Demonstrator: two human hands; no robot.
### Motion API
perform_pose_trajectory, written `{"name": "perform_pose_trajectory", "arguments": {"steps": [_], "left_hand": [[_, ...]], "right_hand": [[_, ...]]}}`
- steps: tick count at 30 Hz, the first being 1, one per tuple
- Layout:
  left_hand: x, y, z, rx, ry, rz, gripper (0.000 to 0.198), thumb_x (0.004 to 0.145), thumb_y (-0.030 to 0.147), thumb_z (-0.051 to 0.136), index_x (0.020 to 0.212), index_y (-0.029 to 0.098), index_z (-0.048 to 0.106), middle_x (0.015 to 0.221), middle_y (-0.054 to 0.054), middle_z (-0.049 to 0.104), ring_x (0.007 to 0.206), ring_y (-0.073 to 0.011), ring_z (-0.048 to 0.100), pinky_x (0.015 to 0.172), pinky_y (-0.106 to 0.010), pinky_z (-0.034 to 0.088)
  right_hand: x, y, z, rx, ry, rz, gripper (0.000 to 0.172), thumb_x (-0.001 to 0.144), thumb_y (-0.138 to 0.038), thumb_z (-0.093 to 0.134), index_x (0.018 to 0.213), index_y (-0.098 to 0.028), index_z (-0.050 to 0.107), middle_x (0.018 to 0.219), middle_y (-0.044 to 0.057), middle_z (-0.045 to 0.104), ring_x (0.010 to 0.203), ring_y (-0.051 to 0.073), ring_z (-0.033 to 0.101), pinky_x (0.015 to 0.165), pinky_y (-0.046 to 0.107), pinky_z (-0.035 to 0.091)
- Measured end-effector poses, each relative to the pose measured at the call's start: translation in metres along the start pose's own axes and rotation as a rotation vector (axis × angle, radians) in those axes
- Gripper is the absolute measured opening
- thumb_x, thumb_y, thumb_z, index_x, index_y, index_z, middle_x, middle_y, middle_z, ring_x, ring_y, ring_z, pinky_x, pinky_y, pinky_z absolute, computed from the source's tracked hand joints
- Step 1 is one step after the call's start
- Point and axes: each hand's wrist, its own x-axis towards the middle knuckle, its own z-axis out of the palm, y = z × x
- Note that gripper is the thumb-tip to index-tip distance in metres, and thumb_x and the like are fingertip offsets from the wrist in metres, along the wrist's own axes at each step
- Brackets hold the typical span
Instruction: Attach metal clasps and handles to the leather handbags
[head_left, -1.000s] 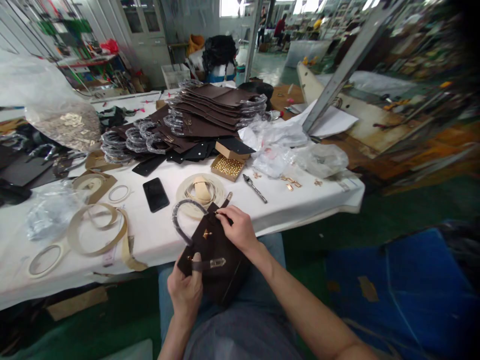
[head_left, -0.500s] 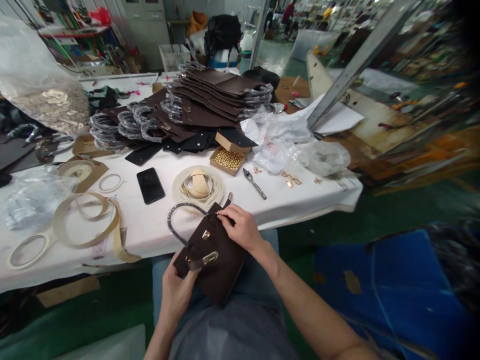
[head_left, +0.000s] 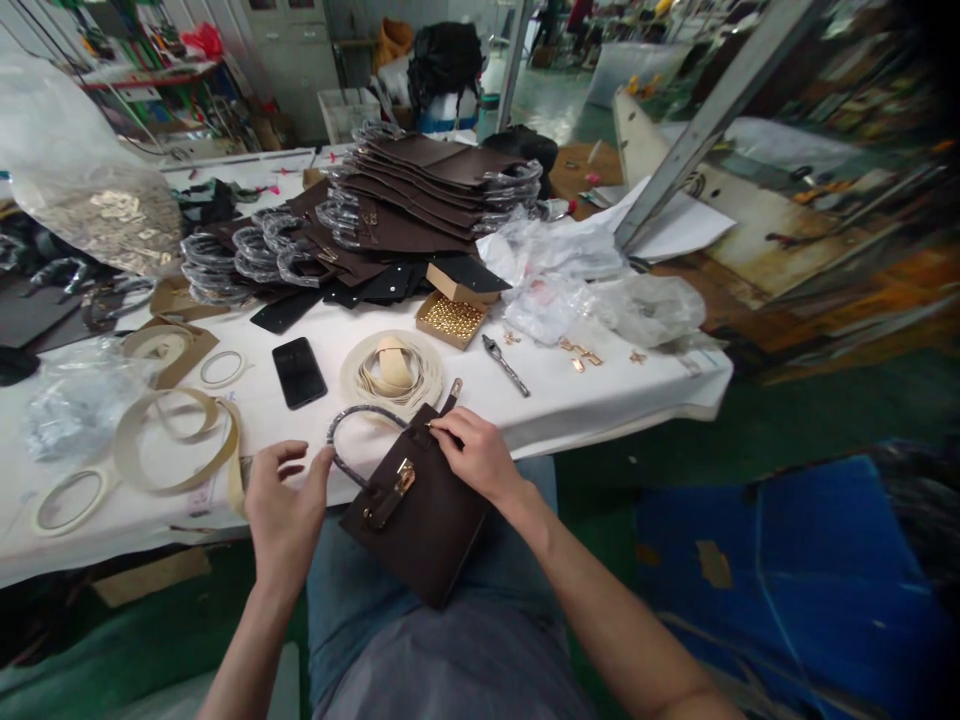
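Observation:
A dark brown handbag (head_left: 442, 515) with a wrapped handle and gold hardware rests tilted on my lap, against the table edge. The thumb and fingers of my right hand (head_left: 476, 455) are pinched at its upper right corner on a small gold-coloured fitting (head_left: 430, 427), mostly hidden by the fingertips. My left hand (head_left: 289, 505) is off the bag's body, thumb and fingers apart, with the thumb at or very near the handle (head_left: 346, 420). A strap with a gold clasp plate (head_left: 406, 472) lies across the bag's front. Another strap end (head_left: 456, 390) sticks up past the right hand.
On the white-covered table (head_left: 615, 400) lie a phone (head_left: 298, 372), a tape coil (head_left: 394, 372), a box of gold studs (head_left: 452, 318), a metal hand tool (head_left: 506, 365), loose gold fittings (head_left: 579, 355) and clear plastic bags (head_left: 555, 290). Brown bag panels (head_left: 427, 190) are stacked behind.
My left hand has let go of the bag's left side and moved up and left, opening. The clasp strap now lies flat across the front. My right hand keeps its pinch.

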Motion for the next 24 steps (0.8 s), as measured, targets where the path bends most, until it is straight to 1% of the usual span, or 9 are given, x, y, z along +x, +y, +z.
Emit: {"name": "perform_pose_trajectory", "arguments": {"steps": [1, 2, 4, 6, 9, 12, 16, 18, 24], "left_hand": [[-0.001, 0.011, 0.004, 0.105, 0.062, 0.138, 0.044, 0.101, 0.061, 0.076, 0.103, 0.018, 0.071, 0.106, -0.012, 0.075, 0.101, -0.0292, 0.073, 0.099, -0.048, 0.062], [-0.004, 0.023, 0.009, 0.171, 0.048, 0.267, 0.034, 0.103, 0.053, 0.077, 0.102, 0.019, 0.069, 0.106, -0.011, 0.074, 0.104, -0.0289, 0.072, 0.102, -0.047, 0.06], [-0.011, 0.046, 0.022, 0.25, -0.108, 0.451, 0.021, 0.108, 0.04, 0.071, 0.111, 0.02, 0.069, 0.113, -0.012, 0.074, 0.113, -0.0304, 0.071, 0.107, -0.048, 0.057], [-0.016, 0.061, 0.04, 0.381, -0.277, 0.485, 0.024, 0.109, 0.036, 0.068, 0.124, 0.017, 0.067, 0.121, -0.017, 0.074, 0.118, -0.0344, 0.071, 0.105, -0.049, 0.058], [-0.014, 0.066, 0.067, 0.559, -0.489, 0.364, 0.027, 0.106, 0.034, 0.071, 0.119, 0.011, 0.068, 0.114, -0.022, 0.074, 0.108, -0.0373, 0.075, 0.094, -0.046, 0.059], [-0.002, 0.059, 0.087, 0.534, -0.628, 0.239, 0.031, 0.104, 0.041, 0.074, 0.108, 0.011, 0.071, 0.1, -0.019, 0.077, 0.097, -0.0349, 0.077, 0.085, -0.04, 0.057], [0.018, 0.049, 0.1, 0.37, -0.695, 0.049, 0.037, 0.102, 0.052, 0.072, 0.093, 0.016, 0.073, 0.081, -0.012, 0.076, 0.079, -0.0295, 0.073, 0.071, -0.034, 0.049], [0.023, 0.044, 0.104, 0.307, -0.727, -0.04, 0.037, 0.1, 0.052, 0.073, 0.084, 0.019, 0.072, 0.076, -0.009, 0.074, 0.075, -0.0276, 0.07, 0.068, -0.034, 0.046], [0.016, 0.032, 0.11, 0.179, -0.726, -0.118, 0.026, 0.097, 0.036, 0.071, 0.076, 0.02, 0.07, 0.079, -0.007, 0.075, 0.077, -0.0255, 0.067, 0.072, -0.034, 0.043]], "right_hand": [[0.0, 0.0, 0.0, 0.0, -0.001, -0.002, 0.02, 0.113, -0.02, 0.063, 0.12, -0.026, 0.081, 0.113, 0.009, 0.079, 0.106, 0.025, 0.076, 0.098, 0.04, 0.063], [0.0, 0.001, -0.001, -0.001, -0.006, -0.006, 0.02, 0.113, -0.02, 0.063, 0.12, -0.026, 0.081, 0.114, 0.009, 0.079, 0.107, 0.025, 0.076, 0.099, 0.04, 0.063], [-0.001, 0.002, -0.002, -0.008, -0.027, -0.013, 0.021, 0.114, -0.021, 0.061, 0.123, -0.026, 0.08, 0.116, 0.01, 0.079, 0.11, 0.026, 0.076, 0.103, 0.042, 0.063], [-0.001, 0.004, -0.003, -0.013, -0.046, -0.024, 0.022, 0.115, -0.022, 0.06, 0.126, -0.026, 0.078, 0.118, 0.01, 0.079, 0.112, 0.027, 0.075, 0.105, 0.044, 0.062], [-0.002, 0.006, -0.003, -0.02, -0.053, -0.032, 0.022, 0.116, -0.024, 0.059, 0.128, -0.026, 0.077, 0.119, 0.011, 0.078, 0.112, 0.028, 0.075, 0.105, 0.044, 0.062], [-0.003, 0.009, -0.004, -0.026, -0.054, -0.043, 0.022, 0.116, -0.024, 0.058, 0.127, -0.025, 0.077, 0.116, 0.011, 0.078, 0.111, 0.027, 0.074, 0.103, 0.043, 0.062], [-0.004, 0.013, -0.007, -0.03, -0.034, -0.05, 0.022, 0.117, -0.024, 0.058, 0.127, -0.023, 0.077, 0.115, 0.012, 0.078, 0.11, 0.027, 0.075, 0.1, 0.043, 0.062], [-0.005, 0.015, -0.007, -0.021, -0.023, -0.057, 0.021, 0.117, -0.024, 0.059, 0.126, -0.023, 0.077, 0.115, 0.011, 0.079, 0.108, 0.027, 0.075, 0.099, 0.043, 0.062], [-0.014, 0.016, -0.009, 0.009, -0.027, -0.093, 0.024, 0.118, -0.023, 0.058, 0.131, -0.024, 0.078, 0.117, 0.011, 0.078, 0.108, 0.026, 0.076, 0.099, 0.042, 0.063]]}}
